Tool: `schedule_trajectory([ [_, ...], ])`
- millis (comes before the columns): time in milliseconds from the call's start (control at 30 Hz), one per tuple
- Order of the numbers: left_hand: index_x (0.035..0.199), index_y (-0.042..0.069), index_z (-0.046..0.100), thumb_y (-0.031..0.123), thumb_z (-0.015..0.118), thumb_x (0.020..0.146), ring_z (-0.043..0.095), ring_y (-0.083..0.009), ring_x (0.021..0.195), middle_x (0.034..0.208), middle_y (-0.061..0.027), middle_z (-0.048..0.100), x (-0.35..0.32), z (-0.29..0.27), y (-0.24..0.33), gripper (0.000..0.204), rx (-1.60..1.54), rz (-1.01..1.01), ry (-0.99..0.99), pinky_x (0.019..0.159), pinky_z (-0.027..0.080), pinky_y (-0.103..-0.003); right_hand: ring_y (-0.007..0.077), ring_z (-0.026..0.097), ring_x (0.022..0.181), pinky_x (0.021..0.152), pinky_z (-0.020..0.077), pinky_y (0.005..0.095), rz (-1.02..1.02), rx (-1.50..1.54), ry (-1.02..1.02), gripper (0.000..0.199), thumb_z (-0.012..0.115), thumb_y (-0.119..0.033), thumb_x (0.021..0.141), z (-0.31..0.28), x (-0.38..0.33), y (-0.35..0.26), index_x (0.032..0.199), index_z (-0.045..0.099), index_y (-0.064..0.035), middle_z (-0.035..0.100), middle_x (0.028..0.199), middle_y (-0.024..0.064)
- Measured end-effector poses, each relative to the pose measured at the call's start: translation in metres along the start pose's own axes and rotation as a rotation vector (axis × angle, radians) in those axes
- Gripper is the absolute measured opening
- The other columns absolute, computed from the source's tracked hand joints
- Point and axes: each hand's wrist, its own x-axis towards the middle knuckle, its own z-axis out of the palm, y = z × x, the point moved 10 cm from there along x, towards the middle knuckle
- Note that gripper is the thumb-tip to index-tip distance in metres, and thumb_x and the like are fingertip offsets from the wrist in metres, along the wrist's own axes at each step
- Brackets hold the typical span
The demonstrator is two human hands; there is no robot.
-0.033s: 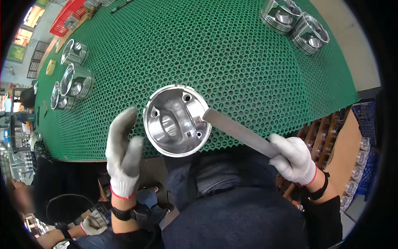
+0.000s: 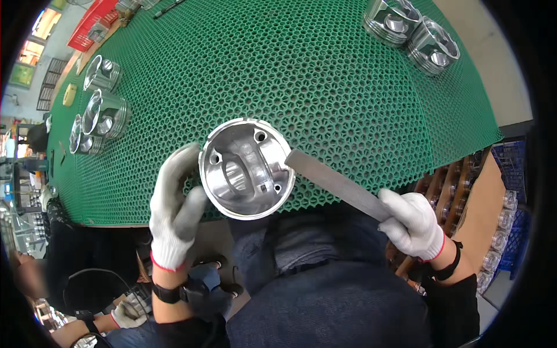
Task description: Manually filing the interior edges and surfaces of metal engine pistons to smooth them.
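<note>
A shiny metal piston [image 2: 248, 152] sits at the near edge of the green mat, its hollow side with ribs and holes facing up. My left hand [image 2: 175, 206], in a white glove, curves beside its left rim with thumb and fingers apart. The fingertips are right by the rim; whether they touch it I cannot tell. My right hand [image 2: 411, 223], also gloved, grips a flat grey file [image 2: 336, 181] by its near end. The file's far tip meets or overlaps the piston's right rim, near a notch.
The perforated green mat [image 2: 278, 69] covers the table. More pistons [image 2: 106, 116] stand at the left and two pistons [image 2: 432, 46] at the far right. A red basket [image 2: 93, 26] is far left. Below right, a rack [image 2: 458, 197] holds parts. Another person's gloved hand [image 2: 129, 313] shows lower left.
My left hand has moved slightly right, closer to the piston's left rim. The piston, the file and my right hand look almost unchanged.
</note>
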Motion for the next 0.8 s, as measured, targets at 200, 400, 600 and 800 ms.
schedule_trajectory([
  [200, 0.124, 0.004, 0.057, 0.019, 0.08, 0.071, 0.065, -0.0215, 0.104, 0.116, -0.0122, 0.065, 0.046, 0.045, -0.002, 0.059, 0.153, 0.203, -0.37, 0.09, 0.053, -0.034, 0.0239, 0.054, 0.044, 0.042, 0.0406, 0.0349, -0.049, -0.132, 0.02, 0.054, 0.07, -0.016, 0.079, -0.01, 0.044, -0.041, 0.131, 0.057, -0.0096, 0.057, 0.057, 0.0068],
  [400, 0.122, -0.003, 0.055, 0.037, 0.053, 0.093, 0.064, -0.0219, 0.103, 0.119, -0.016, 0.063, 0.049, 0.063, -0.023, 0.05, -0.563, -0.167, -0.486, 0.092, 0.052, -0.034, 0.0222, 0.053, 0.038, 0.037, 0.041, 0.0334, -0.056, -0.07, 0.101, 0.052, 0.061, -0.02, 0.087, 0.004, 0.122, -0.048, 0.138, 0.051, -0.0162, 0.052, 0.05, 0.0062],
  [600, 0.111, -0.004, 0.063, 0.036, 0.069, 0.083, 0.065, -0.0209, 0.099, 0.111, -0.0138, 0.067, 0.048, 0.067, 0.001, 0.049, -0.026, 0.188, -0.598, 0.086, 0.054, -0.032, 0.0173, 0.042, 0.036, 0.037, 0.0291, 0.0344, -0.237, -0.263, 0.023, 0.032, 0.066, -0.019, 0.068, 0.002, 0.09, -0.055, 0.099, 0.071, -0.0158, 0.041, 0.048, -0.0002],
  [800, 0.111, -0.005, 0.063, 0.033, 0.065, 0.087, 0.066, -0.0246, 0.098, 0.11, -0.0163, 0.067, 0.047, 0.07, 0.004, 0.046, -0.021, 0.237, -0.664, 0.085, 0.054, -0.034, 0.0123, 0.039, 0.037, 0.035, 0.0317, 0.0288, -0.293, -0.101, -0.025, 0.058, 0.063, -0.015, 0.073, 0.008, 0.112, -0.058, 0.131, 0.061, -0.0224, 0.036, 0.051, -0.003],
])
